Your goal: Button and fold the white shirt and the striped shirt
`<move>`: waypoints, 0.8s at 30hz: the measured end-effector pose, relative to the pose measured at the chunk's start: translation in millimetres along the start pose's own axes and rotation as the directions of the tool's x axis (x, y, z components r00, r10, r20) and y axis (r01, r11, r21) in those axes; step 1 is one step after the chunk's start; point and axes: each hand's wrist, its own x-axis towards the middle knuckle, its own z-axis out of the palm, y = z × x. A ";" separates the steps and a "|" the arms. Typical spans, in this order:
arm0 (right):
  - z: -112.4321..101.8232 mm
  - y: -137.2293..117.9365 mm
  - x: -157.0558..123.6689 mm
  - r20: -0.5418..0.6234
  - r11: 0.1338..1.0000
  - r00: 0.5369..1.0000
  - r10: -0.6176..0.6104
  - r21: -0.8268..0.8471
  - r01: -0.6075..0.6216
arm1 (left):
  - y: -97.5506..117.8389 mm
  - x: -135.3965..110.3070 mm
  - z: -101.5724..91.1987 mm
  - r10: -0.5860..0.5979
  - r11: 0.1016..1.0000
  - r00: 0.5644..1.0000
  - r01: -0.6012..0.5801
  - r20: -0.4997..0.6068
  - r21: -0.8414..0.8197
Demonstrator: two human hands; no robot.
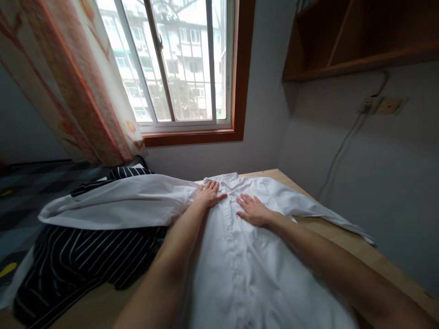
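A white button-up shirt (233, 256) lies front up, its collar at the far end and its sleeves spread to both sides. My left hand (210, 194) rests flat on it near the collar, left of the button line, fingers stretched out. Lower and to the right, my right hand (253, 210) lies on the chest of the shirt with fingers apart. The left sleeve in view stretches over a black garment with white stripes (92, 256); the other sleeve runs along the right side of the wooden table (318, 233).
Ahead is a window (185, 68) with a brown frame, and a patterned curtain (78, 91) hangs at its left. A wooden shelf (343, 68) is fixed to the right wall above a socket (370, 104) with a hanging cable. A dark checked cloth (20, 192) spreads at the far left.
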 end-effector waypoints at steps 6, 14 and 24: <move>24.6 -30.1 -81.6 -0.107 0.997 0.991 0.081 -0.009 -0.082 | 26.3 -26.7 -1.5 -0.115 0.993 0.984 0.119 -0.134 0.019; 26.0 -20.9 -68.8 -0.175 0.988 0.974 0.144 -0.027 -0.151 | 45.3 -137.7 -2.8 0.103 0.995 0.994 -0.104 0.043 0.011; 9.9 -18.6 -52.3 -0.168 0.989 0.975 0.145 0.021 -0.144 | 45.2 -171.8 4.9 0.175 0.984 0.984 -0.176 0.030 0.020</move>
